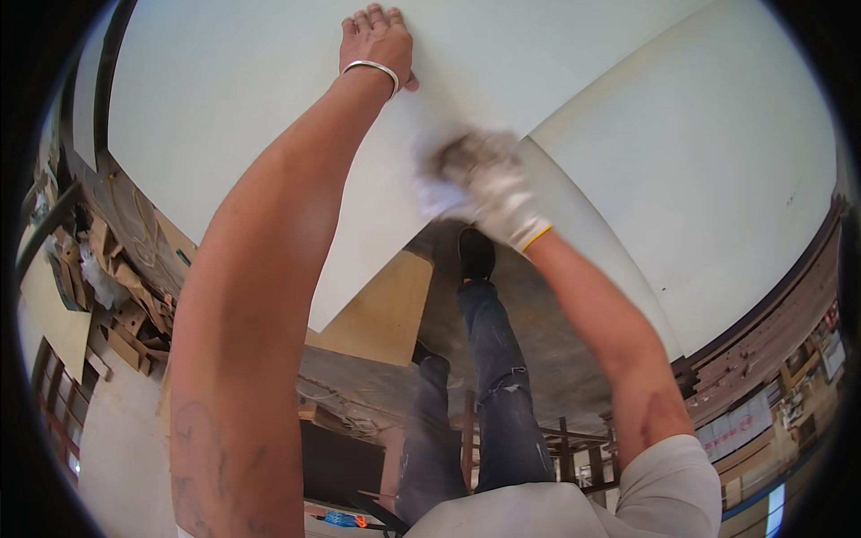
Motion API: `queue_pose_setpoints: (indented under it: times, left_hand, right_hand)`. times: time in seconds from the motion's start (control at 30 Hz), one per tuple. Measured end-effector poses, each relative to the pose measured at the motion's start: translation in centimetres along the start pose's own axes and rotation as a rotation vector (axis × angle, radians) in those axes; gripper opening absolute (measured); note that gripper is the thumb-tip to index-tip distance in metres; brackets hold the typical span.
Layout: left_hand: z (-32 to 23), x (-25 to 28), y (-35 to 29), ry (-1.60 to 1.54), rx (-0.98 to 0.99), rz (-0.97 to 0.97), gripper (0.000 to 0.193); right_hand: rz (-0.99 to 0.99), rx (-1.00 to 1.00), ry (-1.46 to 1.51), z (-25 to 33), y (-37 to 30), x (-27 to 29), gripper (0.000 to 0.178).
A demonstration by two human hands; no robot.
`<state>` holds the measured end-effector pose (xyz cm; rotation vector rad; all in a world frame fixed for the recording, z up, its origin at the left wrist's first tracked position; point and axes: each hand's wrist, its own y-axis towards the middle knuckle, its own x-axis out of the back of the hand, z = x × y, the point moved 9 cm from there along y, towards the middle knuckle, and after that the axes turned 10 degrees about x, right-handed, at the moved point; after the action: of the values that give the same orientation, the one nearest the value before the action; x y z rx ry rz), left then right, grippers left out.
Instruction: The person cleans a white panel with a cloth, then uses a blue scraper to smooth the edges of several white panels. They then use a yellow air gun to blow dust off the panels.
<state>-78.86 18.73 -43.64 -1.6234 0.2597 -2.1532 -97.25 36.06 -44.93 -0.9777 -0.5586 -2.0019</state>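
Observation:
My left hand (377, 40), bare with a silver bangle at its wrist, lies flat on a large white sheet (224, 117), fingers stretched out near the far side. Nearer and to the right, my right hand (498, 170) wears a whitish knitted glove with a yellow cuff edge and dark soiling. It is smeared by motion over the sheet's near right edge. Bunched under its fingers is a pale, bluish-white cloth (438, 195), also blurred, so its exact shape is unclear. A second white sheet (708, 170) with a curved near edge lies to the right.
A light plywood board (377, 309) shows below the white sheet's near corner, above the grey floor (574, 359). Cardboard and wood scraps (130, 332) are heaped at the left. Brownish stacked material (744, 359) lies along the right. My legs and dark shoe (476, 255) stand between.

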Motion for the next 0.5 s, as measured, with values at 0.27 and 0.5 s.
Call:
queue_pose_setpoints:
  times: [0.27,0.5]
  left_hand:
    - [4.8,-11.1,-29.4,-0.71,0.088,-0.244,0.05]
    - [3.8,-24.0,-66.7,-0.858,0.385,0.493,0.054]
  right_hand:
    - [-0.498,-0.345,-0.273,-13.9,-0.7,11.5,0.042]
    - [-0.208,-0.096,-0.176,9.3,-4.0,-8.3,0.051]
